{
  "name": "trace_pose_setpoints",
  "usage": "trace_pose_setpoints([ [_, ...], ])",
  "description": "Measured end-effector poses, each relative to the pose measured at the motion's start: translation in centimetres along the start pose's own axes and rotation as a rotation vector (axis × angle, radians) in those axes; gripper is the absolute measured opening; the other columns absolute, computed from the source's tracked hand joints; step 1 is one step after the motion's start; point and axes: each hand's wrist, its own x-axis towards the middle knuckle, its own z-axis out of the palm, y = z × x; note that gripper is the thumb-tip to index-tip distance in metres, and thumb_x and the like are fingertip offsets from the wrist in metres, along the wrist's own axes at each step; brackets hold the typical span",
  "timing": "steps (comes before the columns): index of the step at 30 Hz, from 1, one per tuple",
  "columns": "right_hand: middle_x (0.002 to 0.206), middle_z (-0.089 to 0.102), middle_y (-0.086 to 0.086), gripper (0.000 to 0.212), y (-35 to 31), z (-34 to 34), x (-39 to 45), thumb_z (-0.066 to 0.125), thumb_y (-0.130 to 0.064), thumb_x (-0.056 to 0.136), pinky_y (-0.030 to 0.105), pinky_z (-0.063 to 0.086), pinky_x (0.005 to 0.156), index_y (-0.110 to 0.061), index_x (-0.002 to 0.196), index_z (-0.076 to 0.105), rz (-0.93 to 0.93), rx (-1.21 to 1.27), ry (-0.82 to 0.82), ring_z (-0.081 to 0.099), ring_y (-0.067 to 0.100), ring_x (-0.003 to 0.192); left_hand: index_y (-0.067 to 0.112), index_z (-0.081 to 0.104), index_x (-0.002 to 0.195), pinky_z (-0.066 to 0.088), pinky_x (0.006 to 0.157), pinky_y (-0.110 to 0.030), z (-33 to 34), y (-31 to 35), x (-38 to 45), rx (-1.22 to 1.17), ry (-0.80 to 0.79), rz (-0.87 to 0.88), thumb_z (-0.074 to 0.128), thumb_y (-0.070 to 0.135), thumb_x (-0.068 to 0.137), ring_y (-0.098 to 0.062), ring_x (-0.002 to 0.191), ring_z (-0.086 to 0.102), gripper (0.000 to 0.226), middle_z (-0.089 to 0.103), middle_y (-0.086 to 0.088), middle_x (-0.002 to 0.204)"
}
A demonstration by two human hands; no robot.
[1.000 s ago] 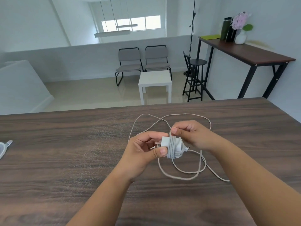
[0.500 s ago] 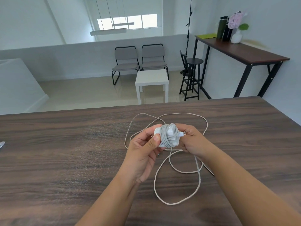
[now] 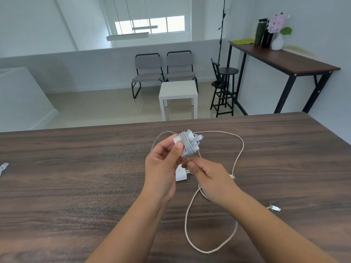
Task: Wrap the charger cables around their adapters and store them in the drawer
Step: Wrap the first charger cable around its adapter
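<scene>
My left hand [image 3: 163,168] holds a white charger adapter [image 3: 187,143] up above the dark wooden table [image 3: 76,186], with several turns of grey cable wound around it. My right hand [image 3: 209,173] sits just below it and pinches the cable where it leaves the adapter. The loose white cable [image 3: 191,230] trails over the table in large loops to the right and toward me, and its plug end [image 3: 274,207] lies at the right. A second white adapter [image 3: 180,174] lies on the table, partly hidden between my hands.
A pale object [image 3: 2,168] pokes in at the table's left edge. Beyond the far table edge stand a white side table [image 3: 178,92], two chairs [image 3: 163,71], a black stool [image 3: 225,88] and a high desk [image 3: 284,59] with bottles and a flower vase.
My left hand lifted the wrapped adapter higher and farther away. My right hand dropped below it and now pinches the cable. The loose loop has slid closer to me.
</scene>
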Motion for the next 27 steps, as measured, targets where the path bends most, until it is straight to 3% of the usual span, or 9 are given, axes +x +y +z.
trace_pose_setpoints([
  [2, 0.069, 0.062, -0.002, 0.023, -0.8, -0.4, -0.5, 0.038, -0.039, 0.099, 0.04, 0.051, 0.069, -0.031, 0.104, 0.058, -0.045, -0.189, -0.019, 0.059, 0.022, 0.069, 0.008, 0.069, 0.105, 0.053, 0.065, -0.024, -0.3, 0.0, 0.2, 0.094, 0.049, 0.066, 0.073, 0.02, 0.072, -0.019, 0.082, 0.065, 0.035, 0.072, -0.01, 0.097],
  [5, 0.078, 0.065, 0.003, 0.025, -2.6, -2.0, -0.8, 0.034, -0.038, 0.099, 0.043, 0.05, 0.068, -0.025, 0.101, 0.054, -0.135, -0.406, -0.065, 0.059, 0.031, 0.077, 0.017, 0.071, 0.102, 0.056, 0.076, -0.027, -1.2, 0.3, 0.6, 0.309, 0.065, 0.183, 0.08, 0.016, 0.075, -0.016, 0.088, 0.066, 0.028, 0.074, -0.009, 0.101],
  [9, 0.085, 0.065, 0.001, 0.026, -4.4, -4.8, -0.3, 0.032, -0.038, 0.099, 0.041, 0.049, 0.07, -0.024, 0.098, 0.053, -0.182, -0.598, -0.104, 0.06, 0.029, 0.084, 0.029, 0.07, 0.098, 0.055, 0.074, -0.021, -1.5, 0.7, 0.3, 0.59, 0.02, 0.304, 0.08, 0.012, 0.077, -0.009, 0.085, 0.068, 0.029, 0.072, 0.0, 0.103],
  [11, 0.089, 0.066, -0.002, 0.029, -5.2, -6.0, 0.2, 0.029, -0.041, 0.099, 0.038, 0.048, 0.071, -0.026, 0.1, 0.054, -0.215, -0.701, -0.103, 0.06, 0.026, 0.086, 0.035, 0.069, 0.099, 0.057, 0.078, -0.027, -1.4, 1.0, 0.0, 0.712, -0.031, 0.367, 0.081, 0.015, 0.077, -0.009, 0.087, 0.068, 0.033, 0.07, 0.004, 0.102],
  [15, 0.095, 0.063, -0.007, 0.029, -6.3, -7.5, 0.6, 0.027, -0.043, 0.099, 0.034, 0.047, 0.072, -0.027, 0.099, 0.052, -0.259, -0.84, -0.183, 0.059, 0.021, 0.091, 0.037, 0.069, 0.098, 0.057, 0.076, -0.029, -1.5, 1.6, -0.4, 0.78, -0.136, 0.354, 0.082, 0.016, 0.075, 0.0, 0.079, 0.061, 0.034, 0.068, 0.008, 0.096],
  [20, 0.091, 0.057, -0.011, 0.032, -6.8, -8.4, 1.0, 0.026, -0.046, 0.098, 0.031, 0.041, 0.067, -0.029, 0.1, 0.053, -0.334, -0.88, -0.207, 0.057, 0.017, 0.089, 0.027, 0.072, 0.095, 0.053, 0.071, -0.025, -2.2, 3.2, -0.2, 0.819, -0.359, 0.259, 0.086, 0.016, 0.07, -0.004, 0.076, 0.061, 0.031, 0.068, 0.002, 0.093],
  [23, 0.072, 0.052, -0.015, 0.037, -6.1, -9.0, 1.7, 0.027, -0.054, 0.092, 0.036, 0.049, 0.067, -0.03, 0.088, 0.054, -0.38, -0.765, -0.203, 0.057, 0.014, 0.076, 0.023, 0.074, 0.098, 0.054, 0.074, -0.04, -2.7, 3.6, -0.6, 0.792, -0.464, 0.194, 0.085, 0.026, 0.067, -0.017, 0.079, 0.063, 0.033, 0.067, -0.002, 0.09],
  [27, 0.057, 0.054, -0.008, 0.04, -4.6, -8.9, 2.6, 0.039, -0.061, 0.086, 0.036, 0.046, 0.053, -0.027, 0.077, 0.059, -0.42, -0.517, -0.205, 0.05, 0.01, 0.056, 0.015, 0.073, 0.099, 0.052, 0.081, -0.055, -3.1, 4.1, -1.0, 0.706, -0.548, 0.108, 0.084, 0.025, 0.067, -0.043, 0.09, 0.062, 0.035, 0.071, -0.008, 0.093],
])
